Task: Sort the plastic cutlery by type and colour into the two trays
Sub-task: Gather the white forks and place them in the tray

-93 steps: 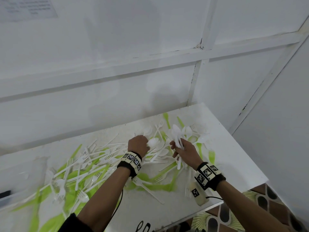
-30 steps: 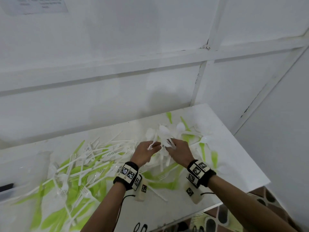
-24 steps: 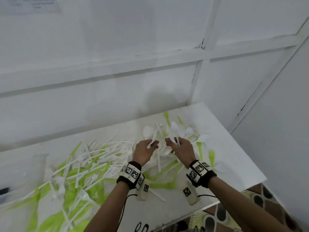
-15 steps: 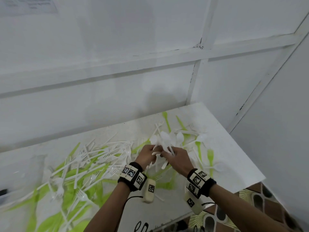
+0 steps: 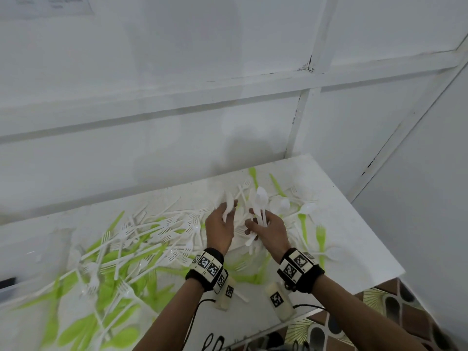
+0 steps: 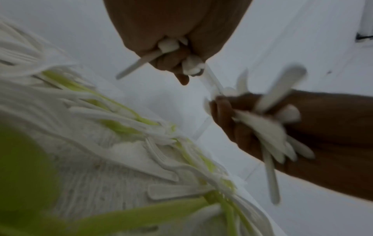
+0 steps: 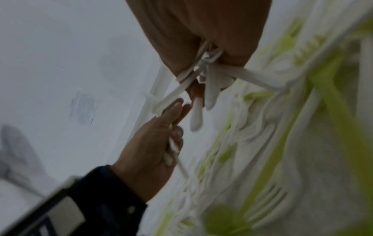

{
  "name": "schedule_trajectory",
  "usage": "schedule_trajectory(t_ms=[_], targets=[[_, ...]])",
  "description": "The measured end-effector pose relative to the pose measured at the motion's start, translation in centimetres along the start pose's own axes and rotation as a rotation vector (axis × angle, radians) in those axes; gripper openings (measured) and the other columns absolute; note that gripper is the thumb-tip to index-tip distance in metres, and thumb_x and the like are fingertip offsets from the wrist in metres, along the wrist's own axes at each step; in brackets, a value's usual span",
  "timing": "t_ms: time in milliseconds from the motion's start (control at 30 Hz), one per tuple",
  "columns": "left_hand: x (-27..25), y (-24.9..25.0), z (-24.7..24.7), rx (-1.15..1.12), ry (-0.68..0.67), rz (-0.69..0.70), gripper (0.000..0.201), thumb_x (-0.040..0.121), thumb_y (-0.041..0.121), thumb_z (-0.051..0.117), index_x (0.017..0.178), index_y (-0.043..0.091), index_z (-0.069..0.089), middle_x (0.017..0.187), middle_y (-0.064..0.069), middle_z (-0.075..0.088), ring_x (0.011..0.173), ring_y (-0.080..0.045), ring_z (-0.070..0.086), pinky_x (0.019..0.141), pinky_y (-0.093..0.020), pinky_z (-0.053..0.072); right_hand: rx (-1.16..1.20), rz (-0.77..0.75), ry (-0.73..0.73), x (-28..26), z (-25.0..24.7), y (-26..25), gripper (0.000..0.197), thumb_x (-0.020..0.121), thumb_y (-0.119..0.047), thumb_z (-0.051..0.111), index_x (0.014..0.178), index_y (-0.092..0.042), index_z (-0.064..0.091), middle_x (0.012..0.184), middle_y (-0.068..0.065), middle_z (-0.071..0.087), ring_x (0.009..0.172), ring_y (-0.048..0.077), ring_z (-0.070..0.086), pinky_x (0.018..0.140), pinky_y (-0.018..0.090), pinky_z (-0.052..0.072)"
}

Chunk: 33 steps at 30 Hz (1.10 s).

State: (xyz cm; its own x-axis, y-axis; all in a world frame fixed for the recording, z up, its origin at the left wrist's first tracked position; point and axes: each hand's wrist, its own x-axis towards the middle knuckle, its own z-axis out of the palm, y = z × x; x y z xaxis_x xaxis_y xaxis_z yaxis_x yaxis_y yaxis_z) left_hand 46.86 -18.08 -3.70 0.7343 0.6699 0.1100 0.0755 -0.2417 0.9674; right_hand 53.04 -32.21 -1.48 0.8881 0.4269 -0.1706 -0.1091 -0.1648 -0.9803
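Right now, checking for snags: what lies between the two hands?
Loose white cutlery on the table, seen from the head view; left hand and right hand each grip white pieces.

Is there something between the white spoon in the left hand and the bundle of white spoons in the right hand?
Nothing visible stands between them. The left hand holds a white spoon close beside the right hand, which grips the bundle of white spoons. Only a narrow open gap separates them above the loose cutlery on the table.
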Motion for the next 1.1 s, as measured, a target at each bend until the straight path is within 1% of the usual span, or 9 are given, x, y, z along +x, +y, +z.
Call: schedule_trajectory(t_ms=[100,167,233,400,600,700,833,1000,1100], targets=[[1.3,-1.6,-1.3,0.248,0.016,-0.022,0.022,0.095,0.039,0.065,0.098,0.018,0.073,0.09,0.005,0.073,0.079,-0.024,0.067,0.071,-0.039,0.056,-0.215,-0.002,-0.051,0.8,-1.8,0.3,0.009,0.09,-0.016,0.073,0.094,-0.009,0.068,0.072,0.003,0.076,0.076,0.018,0.075,0.078,0.036,0.059],[1.8,-2.2,-1.8,0.443,-0.073,-0.068,0.031,0.091,0.037,0.068,0.072,0.017,0.056,0.071,0.002,0.06,0.072,-0.026,0.058,0.063,-0.035,0.045,-0.225,0.089,-0.085,1.1,-2.9,0.6,0.01,0.091,-0.009,0.069,0.099,-0.004,0.068,0.074,0.006,0.077,0.074,0.02,0.076,0.081,0.042,0.061],[1.8,-2.3,-1.8,0.607,-0.16,-0.091,0.043,0.086,0.047,0.072,0.065,0.023,0.044,0.072,0.004,0.058,0.071,-0.022,0.056,0.061,-0.033,0.039,-0.231,0.13,-0.116,1.1,-3.7,0.9,0.011,0.091,-0.005,0.065,0.1,-0.001,0.068,0.075,0.007,0.077,0.073,0.022,0.076,0.081,0.041,0.061],[2.0,-1.7,-1.1,0.864,-0.314,-0.067,0.036,0.087,0.05,0.07,0.081,0.016,0.062,0.084,0.002,0.065,0.083,-0.02,0.062,0.063,-0.03,0.039,-0.261,0.097,-0.108,0.4,-4.4,1.0,0.015,0.099,-0.015,0.06,0.093,-0.007,0.072,0.079,0.006,0.077,0.069,0.024,0.076,0.066,0.029,0.056],[2.7,-1.3,-1.0,0.952,-0.355,-0.065,0.028,0.093,0.037,0.064,0.077,0.018,0.053,0.092,-0.008,0.069,0.095,-0.03,0.065,0.072,-0.034,0.047,-0.346,0.023,-0.054,0.6,-4.7,1.2,0.033,0.098,-0.037,0.065,0.084,-0.007,0.067,0.067,-0.007,0.071,0.055,0.008,0.067,0.06,0.018,0.048],[2.6,-1.5,-1.3,0.932,-0.351,-0.069,0.033,0.095,0.037,0.064,0.071,0.019,0.051,0.087,-0.008,0.068,0.091,-0.032,0.065,0.071,-0.036,0.048,-0.219,0.045,-0.171,0.3,-4.3,1.3,0.019,0.099,-0.028,0.065,0.095,-0.01,0.07,0.079,-0.002,0.073,0.064,0.016,0.07,0.06,0.024,0.051],[2.2,-1.2,-2.2,0.896,-0.332,-0.063,0.028,0.098,0.034,0.061,0.072,0.023,0.058,0.084,-0.007,0.069,0.088,-0.031,0.064,0.068,-0.035,0.046,-0.173,0.004,-0.23,0.3,-3.8,0.8,0.01,0.099,-0.013,0.063,0.092,-0.017,0.067,0.094,-0.006,0.075,0.066,0.018,0.07,0.065,0.024,0.052],[2.4,-0.6,-3.7,0.728,-0.291,-0.018,0.014,0.095,0.017,0.053,0.082,0.01,0.052,0.076,-0.01,0.063,0.077,-0.036,0.059,0.063,-0.04,0.045,-0.179,-0.046,-0.165,1.0,-3.5,0.5,0.016,0.102,-0.035,0.059,0.106,-0.02,0.065,0.087,-0.004,0.07,0.07,0.013,0.066,0.064,0.033,0.056],[2.5,-0.3,-4.5,0.712,-0.266,-0.003,0.01,0.098,0.013,0.047,0.089,0.01,0.049,0.078,-0.011,0.062,0.072,-0.031,0.056,0.06,-0.036,0.04,-0.235,-0.088,-0.141,1.5,-3.4,-0.1,0.017,0.099,-0.045,0.062,0.093,-0.029,0.06,0.07,-0.015,0.065,0.06,0.008,0.062,0.054,0.026,0.05]])
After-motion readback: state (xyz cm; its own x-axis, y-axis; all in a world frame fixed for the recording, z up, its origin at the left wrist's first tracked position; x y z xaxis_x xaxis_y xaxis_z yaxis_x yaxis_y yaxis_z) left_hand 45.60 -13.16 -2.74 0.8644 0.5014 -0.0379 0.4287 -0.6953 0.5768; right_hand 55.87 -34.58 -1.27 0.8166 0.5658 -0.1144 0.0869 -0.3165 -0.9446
